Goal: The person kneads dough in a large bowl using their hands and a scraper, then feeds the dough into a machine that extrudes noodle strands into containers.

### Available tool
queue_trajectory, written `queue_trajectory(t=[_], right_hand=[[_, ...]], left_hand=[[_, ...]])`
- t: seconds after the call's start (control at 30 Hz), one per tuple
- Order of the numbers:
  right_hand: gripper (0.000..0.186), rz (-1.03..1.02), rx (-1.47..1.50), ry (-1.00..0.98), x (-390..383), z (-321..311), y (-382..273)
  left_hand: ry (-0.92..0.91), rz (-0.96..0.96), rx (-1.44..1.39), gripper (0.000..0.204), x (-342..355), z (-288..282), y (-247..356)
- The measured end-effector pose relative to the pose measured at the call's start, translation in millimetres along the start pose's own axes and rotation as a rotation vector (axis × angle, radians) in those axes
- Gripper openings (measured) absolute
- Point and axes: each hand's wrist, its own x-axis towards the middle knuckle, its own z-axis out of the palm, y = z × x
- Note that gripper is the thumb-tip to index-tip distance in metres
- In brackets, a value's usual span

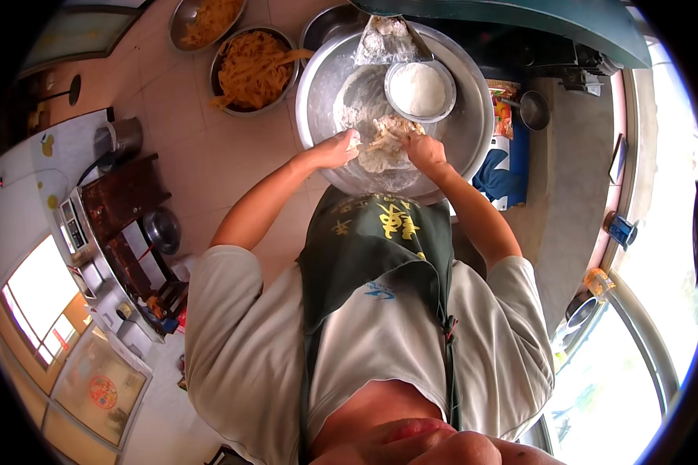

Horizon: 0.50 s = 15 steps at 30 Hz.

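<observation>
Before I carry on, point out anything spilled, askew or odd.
At the nearer bowl of orange-brown strips, left of the large metal basin, one strip juts over the right-hand rim, so it looks untidy and might slip out. Flour coats parts of the basin's inside; I see no clear spill beyond it.

Steel bowl (291, 82) of orange-brown strips (252, 71) on tiled floor (171, 139), small grey saucepan (534, 111), blue cloth (498, 178)

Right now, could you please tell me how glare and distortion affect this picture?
Head view, right: the window glares white; head view, left: the smaller window is washed out; head view, near the rim: the grey counter bows, corners go black; head view, centre: the dough in the metal basin looks clearer.
</observation>
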Motion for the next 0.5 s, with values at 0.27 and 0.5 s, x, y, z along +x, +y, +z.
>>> queue_trajectory(t=[0.27,0.5], right_hand=[[0.03,-0.094,0.046,0.234,-43,-87,52],[0.025,-0.339,0.269,0.363,-46,-119,23]], left_hand=[[0.086,0.272,0.427,0.043,88,79,35],[0.3,0.407,0.71,0.013,109,94,28]])
